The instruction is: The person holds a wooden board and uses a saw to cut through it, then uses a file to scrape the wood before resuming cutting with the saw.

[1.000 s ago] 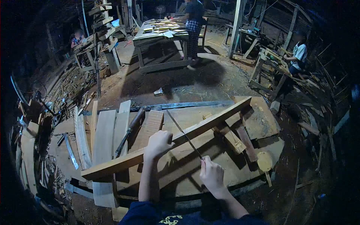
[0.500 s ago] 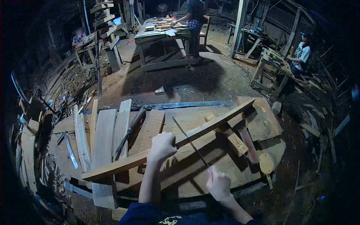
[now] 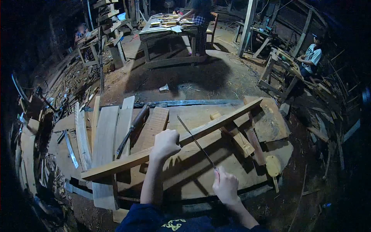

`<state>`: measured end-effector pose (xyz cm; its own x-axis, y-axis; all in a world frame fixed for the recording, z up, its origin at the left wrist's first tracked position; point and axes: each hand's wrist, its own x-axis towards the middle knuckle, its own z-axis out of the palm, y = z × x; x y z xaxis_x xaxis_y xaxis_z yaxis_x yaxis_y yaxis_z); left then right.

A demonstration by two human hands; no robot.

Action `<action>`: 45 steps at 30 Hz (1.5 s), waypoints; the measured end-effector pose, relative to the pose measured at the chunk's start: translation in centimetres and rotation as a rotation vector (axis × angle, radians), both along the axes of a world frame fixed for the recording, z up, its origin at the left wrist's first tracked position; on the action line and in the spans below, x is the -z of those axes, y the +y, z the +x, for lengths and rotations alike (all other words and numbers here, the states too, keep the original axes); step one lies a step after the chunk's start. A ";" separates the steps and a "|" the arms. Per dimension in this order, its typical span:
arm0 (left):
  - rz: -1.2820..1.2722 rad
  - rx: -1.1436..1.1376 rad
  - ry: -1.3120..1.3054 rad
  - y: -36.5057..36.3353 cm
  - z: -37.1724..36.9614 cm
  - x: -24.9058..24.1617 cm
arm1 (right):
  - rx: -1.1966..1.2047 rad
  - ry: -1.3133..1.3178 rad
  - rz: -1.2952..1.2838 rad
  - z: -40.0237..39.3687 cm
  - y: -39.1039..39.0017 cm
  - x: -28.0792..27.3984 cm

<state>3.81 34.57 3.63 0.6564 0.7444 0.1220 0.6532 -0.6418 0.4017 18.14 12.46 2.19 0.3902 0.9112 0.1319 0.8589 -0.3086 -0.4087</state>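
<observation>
A long wooden beam (image 3: 124,165) lies slantwise across the low work table, its far end raised on wooden blocks. My left hand (image 3: 166,145) is closed around the beam near its middle, knuckles up. In my right hand (image 3: 225,185), at the near side, is the end of a long, thin, dark blade (image 3: 198,144), seen edge-on. The blade crosses the beam just right of my left hand and points away to the upper left. Its handle is hidden in my fist.
Planks (image 3: 106,133), a dark wooden mallet (image 3: 140,118) and a chisel-like tool (image 3: 125,142) lie left on the table (image 3: 185,110). A notched block (image 3: 241,142) and a round wooden paddle (image 3: 273,166) are right. A person (image 3: 199,25) stands at the far table; others sit at both sides.
The view has shifted slightly, moving the table and beam a little up and left. Both hands keep their holds, and the blade stays across the beam.
</observation>
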 end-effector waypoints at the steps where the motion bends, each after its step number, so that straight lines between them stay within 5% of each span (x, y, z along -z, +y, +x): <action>1: -0.035 -0.010 0.024 0.0 0.1 -0.3 | 0.013 0.019 0.021 -0.2 0.6 -0.4; 45: 0.056 -0.078 0.038 0.1 0.6 -0.3 | 0.016 0.046 -0.140 0.0 1.5 -0.7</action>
